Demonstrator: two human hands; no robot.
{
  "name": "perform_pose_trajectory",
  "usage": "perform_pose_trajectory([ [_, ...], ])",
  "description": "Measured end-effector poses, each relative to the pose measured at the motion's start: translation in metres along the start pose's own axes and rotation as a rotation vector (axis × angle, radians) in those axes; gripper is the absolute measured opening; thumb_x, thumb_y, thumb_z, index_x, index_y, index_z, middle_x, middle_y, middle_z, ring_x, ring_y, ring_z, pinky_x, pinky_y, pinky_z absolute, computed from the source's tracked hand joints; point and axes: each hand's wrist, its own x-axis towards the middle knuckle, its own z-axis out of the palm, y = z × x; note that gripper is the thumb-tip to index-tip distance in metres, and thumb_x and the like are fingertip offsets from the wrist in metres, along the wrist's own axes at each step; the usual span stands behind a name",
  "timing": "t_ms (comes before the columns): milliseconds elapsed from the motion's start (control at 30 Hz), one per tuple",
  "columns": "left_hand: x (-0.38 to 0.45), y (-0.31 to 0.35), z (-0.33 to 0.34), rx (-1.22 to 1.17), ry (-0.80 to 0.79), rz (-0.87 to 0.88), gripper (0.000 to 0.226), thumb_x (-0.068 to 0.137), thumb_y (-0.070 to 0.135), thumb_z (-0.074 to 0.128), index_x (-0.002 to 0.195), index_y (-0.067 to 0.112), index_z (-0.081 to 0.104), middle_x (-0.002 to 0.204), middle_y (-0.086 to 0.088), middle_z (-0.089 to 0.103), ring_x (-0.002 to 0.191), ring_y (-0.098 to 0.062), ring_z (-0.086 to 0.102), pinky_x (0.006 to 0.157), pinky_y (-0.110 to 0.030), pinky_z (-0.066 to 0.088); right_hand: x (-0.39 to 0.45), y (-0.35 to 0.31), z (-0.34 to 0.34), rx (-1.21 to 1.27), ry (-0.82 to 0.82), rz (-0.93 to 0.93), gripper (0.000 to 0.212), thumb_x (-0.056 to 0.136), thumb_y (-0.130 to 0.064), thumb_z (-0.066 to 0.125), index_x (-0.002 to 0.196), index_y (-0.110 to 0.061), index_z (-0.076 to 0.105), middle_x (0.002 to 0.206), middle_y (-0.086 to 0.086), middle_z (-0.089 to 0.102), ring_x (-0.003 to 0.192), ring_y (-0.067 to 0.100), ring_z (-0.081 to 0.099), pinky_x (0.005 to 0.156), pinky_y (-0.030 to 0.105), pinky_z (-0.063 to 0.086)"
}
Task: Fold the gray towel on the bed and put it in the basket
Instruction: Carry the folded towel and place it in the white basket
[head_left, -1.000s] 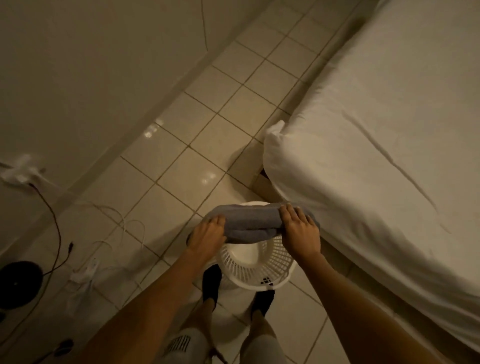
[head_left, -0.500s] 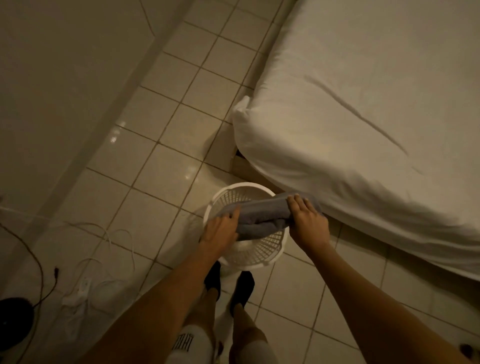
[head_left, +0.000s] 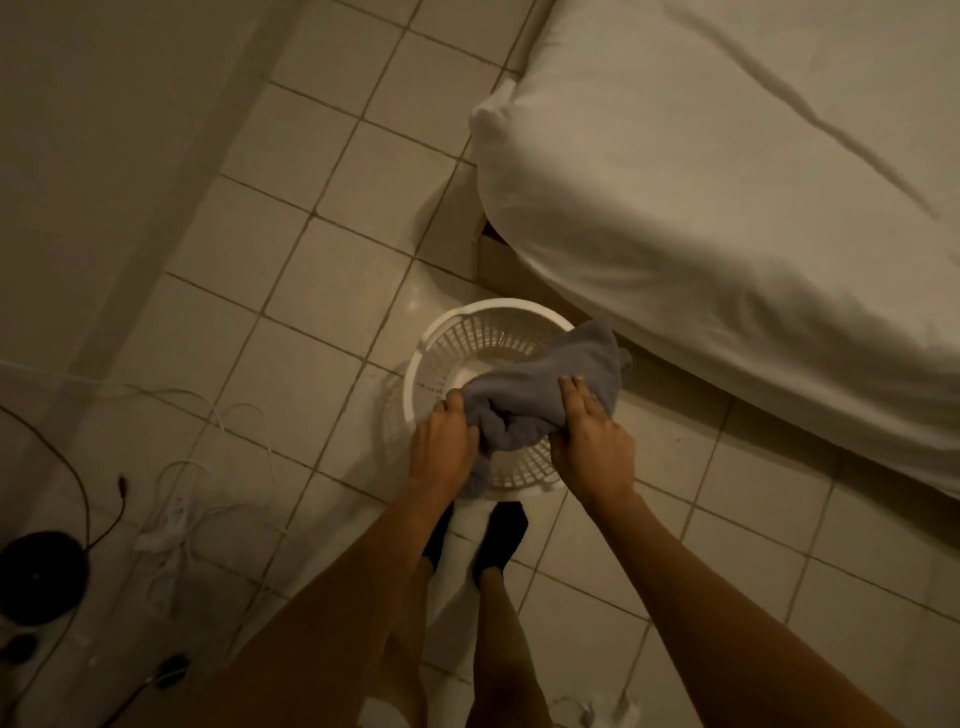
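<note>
A bedroom at home, as I see it through the head camera.

A bed (head_left: 727, 182) under a white sheet fills the right; beside it I see a pale tiled floor (head_left: 311, 291), a white laundry basket (head_left: 441, 332), and loose cables (head_left: 171, 415) (by the plain wall).

Gray towel (head_left: 545, 387) over white basket (head_left: 441, 332)

Bare arms (head_left: 701, 587) — blk socks (head_left: 498, 540)

You've got two hands in shot, left hand (head_left: 444, 449) and right hand (head_left: 592, 447), plus one gray towel (head_left: 545, 387), one white basket (head_left: 470, 332), one bed (head_left: 727, 182), two dark socks (head_left: 498, 535) and one round black thing (head_left: 39, 571) on the floor.
</note>
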Motion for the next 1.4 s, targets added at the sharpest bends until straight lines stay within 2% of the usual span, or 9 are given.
perform_pose_trajectory([
  [167,0.011,-0.002,0.005,-0.176,0.114,-0.066,0.044,0.095,0.012,0.044,0.138,0.006,0.036,0.122,-0.022,0.057,0.106,-0.037,0.058,0.084,-0.046,0.052,0.005,-0.007,0.028,0.223,-0.045,0.007,0.064,0.090,-0.030,0.057,0.146,-0.013,0.031,0.138,0.017,0.051,0.107,0.038,0.059,0.085,0.040,0.050],
  [367,0.011,-0.018,0.010,-0.220,0.194,-0.111,0.053,0.095,0.010,0.043,0.146,0.008,0.029,0.122,-0.025,0.058,0.106,-0.039,0.059,0.085,-0.044,0.051,0.009,-0.021,0.044,0.472,-0.064,0.002,0.061,0.085,-0.016,0.059,0.142,-0.015,0.038,0.110,0.018,0.068,0.091,0.031,0.064,0.070,0.017,0.035],
  [667,0.032,-0.024,0.038,-0.378,0.127,-0.109,0.044,0.095,0.011,0.044,0.138,0.005,0.040,0.128,-0.024,0.056,0.115,-0.039,0.056,0.094,-0.050,0.050,0.034,-0.001,0.056,0.399,-0.128,0.011,0.061,0.088,-0.019,0.057,0.144,-0.016,0.035,0.126,0.015,0.061,0.109,0.033,0.060,0.089,0.034,0.050],
  [767,0.044,-0.018,0.060,-0.492,0.157,-0.141,0.044,0.095,0.012,0.046,0.139,0.007,0.041,0.131,-0.019,0.057,0.120,-0.035,0.054,0.100,-0.043,0.048,0.056,0.010,0.059,0.349,-0.146,-0.015,0.061,0.089,-0.019,0.058,0.144,-0.016,0.034,0.131,0.014,0.057,0.113,0.032,0.058,0.094,0.042,0.050],
  [867,0.062,-0.015,0.087,-0.592,0.181,-0.212,0.046,0.096,0.013,0.045,0.141,0.012,0.039,0.130,-0.015,0.058,0.117,-0.031,0.056,0.090,-0.030,0.046,0.078,0.021,0.071,0.305,-0.115,-0.065,0.061,0.089,-0.018,0.058,0.145,-0.014,0.034,0.139,0.014,0.050,0.121,0.033,0.053,0.099,0.044,0.046],
  [967,0.083,-0.011,0.116,-0.717,0.193,-0.276,0.051,0.095,0.013,0.043,0.145,0.011,0.033,0.139,-0.014,0.050,0.125,-0.029,0.050,0.101,-0.034,0.045,0.097,0.032,0.087,0.258,-0.080,-0.100,0.062,0.089,-0.018,0.058,0.145,-0.016,0.033,0.145,0.013,0.043,0.125,0.033,0.049,0.102,0.044,0.045],
  [1133,0.100,-0.029,0.156,-0.882,0.031,-0.314,0.060,0.097,0.015,0.045,0.151,0.019,0.019,0.150,-0.010,0.038,0.134,-0.027,0.040,0.105,-0.033,0.037,0.125,0.053,0.125,0.118,-0.176,-0.161,0.062,0.091,-0.019,0.056,0.147,-0.021,0.028,0.151,0.011,0.033,0.126,0.036,0.046,0.097,0.047,0.047],
  [1267,0.100,-0.074,0.164,-0.755,-0.185,-0.263,0.055,0.098,0.013,0.043,0.149,0.021,0.025,0.146,-0.011,0.044,0.132,-0.029,0.045,0.110,-0.047,0.039,0.130,0.061,0.162,-0.039,-0.314,-0.246,0.060,0.094,-0.017,0.050,0.148,-0.027,0.025,0.155,0.012,0.024,0.136,0.036,0.034,0.105,0.047,0.039],
  [1400,0.103,-0.096,0.160,-0.599,-0.234,-0.277,0.056,0.093,0.003,0.038,0.147,0.020,0.033,0.144,-0.009,0.048,0.130,-0.026,0.049,0.108,-0.038,0.042,0.118,0.056,0.193,-0.006,-0.404,-0.193,0.064,0.094,-0.021,0.051,0.149,-0.027,0.020,0.157,0.015,0.018,0.137,0.038,0.032,0.106,0.049,0.038],
])
